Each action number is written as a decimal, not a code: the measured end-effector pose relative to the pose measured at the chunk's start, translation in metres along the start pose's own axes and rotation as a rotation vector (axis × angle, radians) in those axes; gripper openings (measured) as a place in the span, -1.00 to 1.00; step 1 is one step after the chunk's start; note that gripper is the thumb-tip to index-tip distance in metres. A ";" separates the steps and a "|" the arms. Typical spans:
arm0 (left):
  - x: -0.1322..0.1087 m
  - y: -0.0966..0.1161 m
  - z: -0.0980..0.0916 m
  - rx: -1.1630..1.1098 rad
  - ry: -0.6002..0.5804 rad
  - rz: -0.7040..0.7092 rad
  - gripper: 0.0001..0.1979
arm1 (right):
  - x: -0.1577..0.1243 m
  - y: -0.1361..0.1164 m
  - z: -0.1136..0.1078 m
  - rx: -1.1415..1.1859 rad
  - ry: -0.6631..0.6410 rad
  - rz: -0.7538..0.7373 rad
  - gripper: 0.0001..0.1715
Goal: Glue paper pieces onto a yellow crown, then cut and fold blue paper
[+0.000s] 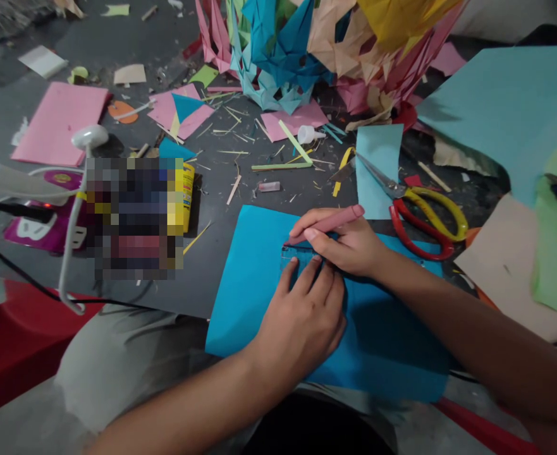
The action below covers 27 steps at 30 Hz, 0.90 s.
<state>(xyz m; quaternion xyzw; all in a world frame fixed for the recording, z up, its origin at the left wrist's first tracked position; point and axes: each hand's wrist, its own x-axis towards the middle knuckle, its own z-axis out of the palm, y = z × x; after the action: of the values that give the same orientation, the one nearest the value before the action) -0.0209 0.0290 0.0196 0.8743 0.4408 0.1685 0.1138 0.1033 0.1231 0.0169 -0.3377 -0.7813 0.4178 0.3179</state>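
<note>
A sheet of blue paper [240, 284] lies in front of me and hangs over the table's near edge. On it is a small clear ruler [301, 253], partly covered by my fingers. My left hand [306, 309] presses down on the ruler with its fingers stretched and apart. A pink pen [337, 220] is pinched in my right hand [349, 243], slanting so that its tip meets the paper along the ruler's far edge. Scissors [420, 205] with one red and one yellow handle rest beyond my right hand, their blades over a light blue paper piece [377, 189].
Folded-paper work [282, 57] in several colours stands at the back. Pink paper [62, 123] lies far left, near a purple power strip [45, 221] with cables. A yellow tube [186, 196] is left of the blue sheet. Large coloured sheets [496, 114] cover the right side; scraps litter the table.
</note>
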 end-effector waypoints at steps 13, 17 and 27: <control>-0.002 -0.001 0.002 0.015 0.014 0.011 -0.63 | -0.006 -0.003 -0.012 -0.130 -0.008 -0.023 -0.78; -0.001 -0.002 0.003 0.019 0.015 0.010 -0.63 | -0.013 -0.004 -0.020 -0.176 0.007 0.004 -0.78; 0.000 -0.001 0.002 0.009 0.016 0.005 -0.64 | -0.026 -0.002 -0.034 -0.208 0.078 0.040 -0.79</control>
<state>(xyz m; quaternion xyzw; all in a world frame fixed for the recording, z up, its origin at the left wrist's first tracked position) -0.0209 0.0297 0.0173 0.8744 0.4403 0.1739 0.1061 0.1437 0.1165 0.0278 -0.4003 -0.8004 0.3275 0.3030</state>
